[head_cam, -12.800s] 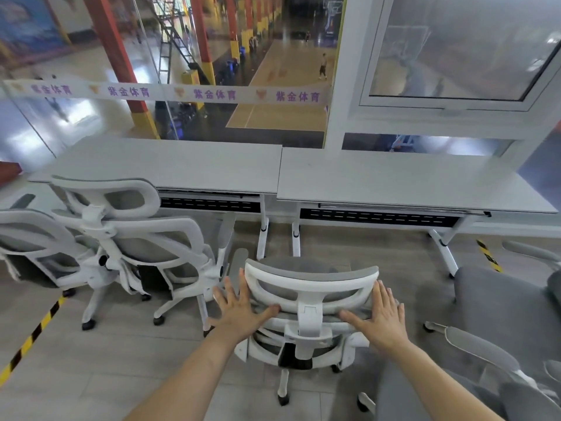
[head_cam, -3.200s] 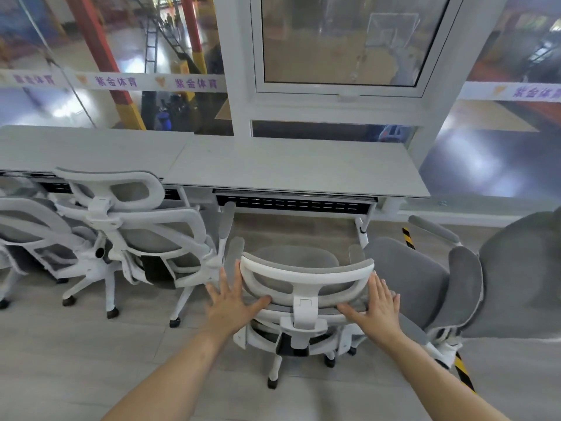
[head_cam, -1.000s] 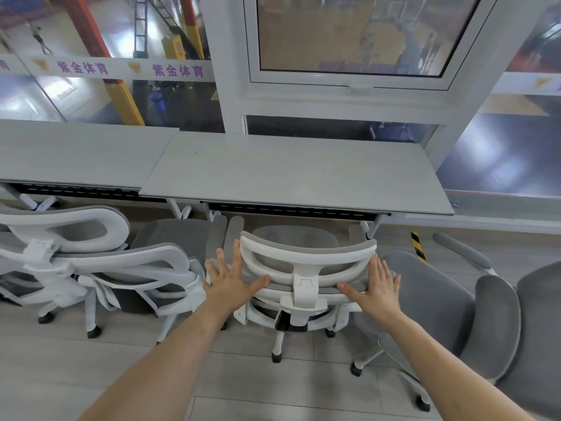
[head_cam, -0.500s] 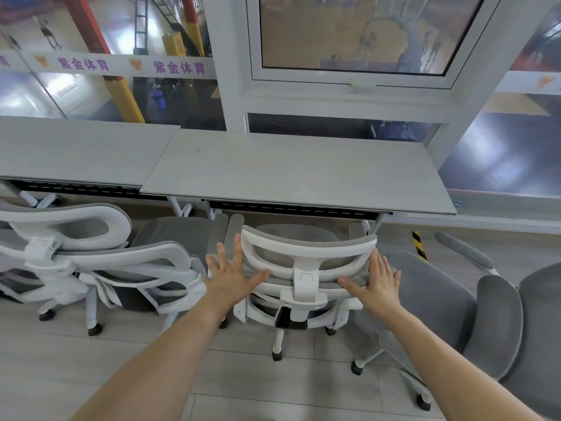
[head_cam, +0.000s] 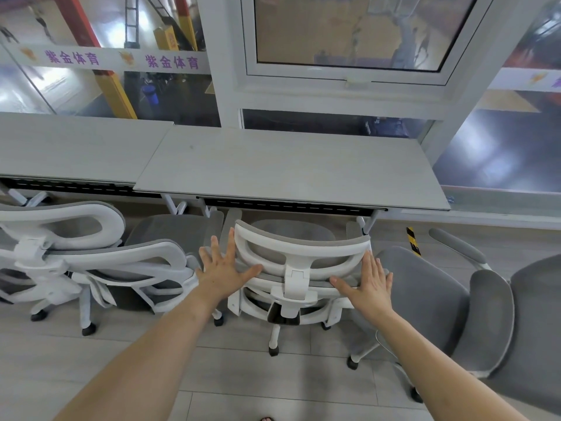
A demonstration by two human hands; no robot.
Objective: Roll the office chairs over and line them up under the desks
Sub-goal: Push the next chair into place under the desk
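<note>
Overhead, two pale grey desks stand end to end along a glass wall: the left desk [head_cam: 76,147] and the right desk [head_cam: 288,165], both tops bare. Behind them a white window frame [head_cam: 346,77] rises, and a white banner [head_cam: 121,60] with purple characters runs across the glass. Through the glass a red and yellow column [head_cam: 112,86] shows in a large hall below. The floor [head_cam: 243,375] is light wood-look planking, with a short strip of black and yellow tape [head_cam: 413,241] near the right desk's leg.

The middle chair [head_cam: 299,259], white-framed with grey mesh, faces the right desk. Its seat front reaches the desk's front edge, while its backrest and wheels are out on the open floor. The left hand [head_cam: 223,267] lies flat on the left side of the backrest, fingers straight and spread, thumb along the top rail. The right hand [head_cam: 368,284] lies flat on the right side in the same way, grasping nothing.

The left chair [head_cam: 100,262], of the same make, stands close beside it, its seat by the seam between the two desks and its backrest just beside the left hand. The right chair [head_cam: 425,299], grey, is turned sideways, its seat edge crowding the middle chair's right side; whether they touch I cannot tell.
</note>
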